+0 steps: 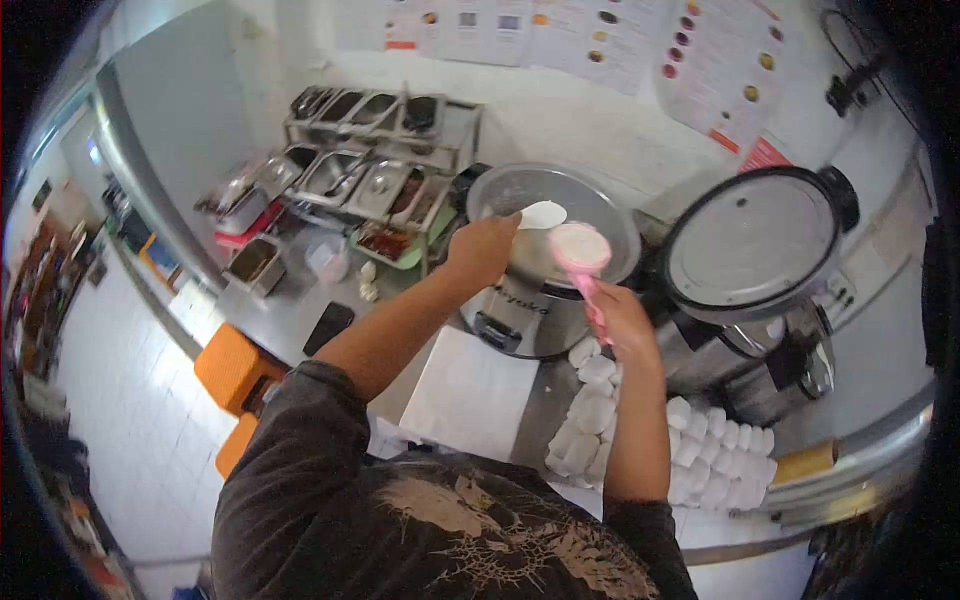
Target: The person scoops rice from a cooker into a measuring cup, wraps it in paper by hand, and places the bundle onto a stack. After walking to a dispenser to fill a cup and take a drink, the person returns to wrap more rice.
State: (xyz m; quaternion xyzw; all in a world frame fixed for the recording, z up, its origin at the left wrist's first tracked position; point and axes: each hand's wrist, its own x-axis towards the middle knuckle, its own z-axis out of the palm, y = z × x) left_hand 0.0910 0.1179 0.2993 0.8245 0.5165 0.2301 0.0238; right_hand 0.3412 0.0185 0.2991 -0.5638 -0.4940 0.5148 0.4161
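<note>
Over the large round cooker (513, 310), my left hand (485, 250) is closed round a white spoon (543, 215), its bowl above the pot's opening. My right hand (622, 318) grips the handle of a pink scoop (581, 248), which holds something white. The two tools are close together but apart. Under them the inside of the pot shows only in part, and its contents are blurred. A lid with a black rim (750, 240) stands tilted at the right of the cooker.
Metal trays of food (380, 190) stand on a rack at the back left. A white sheet (470, 388) lies in front of the cooker. White rounded objects (595, 415) are piled at the right. A black phone-like object (328, 327) and orange stools (232, 368) are at the left.
</note>
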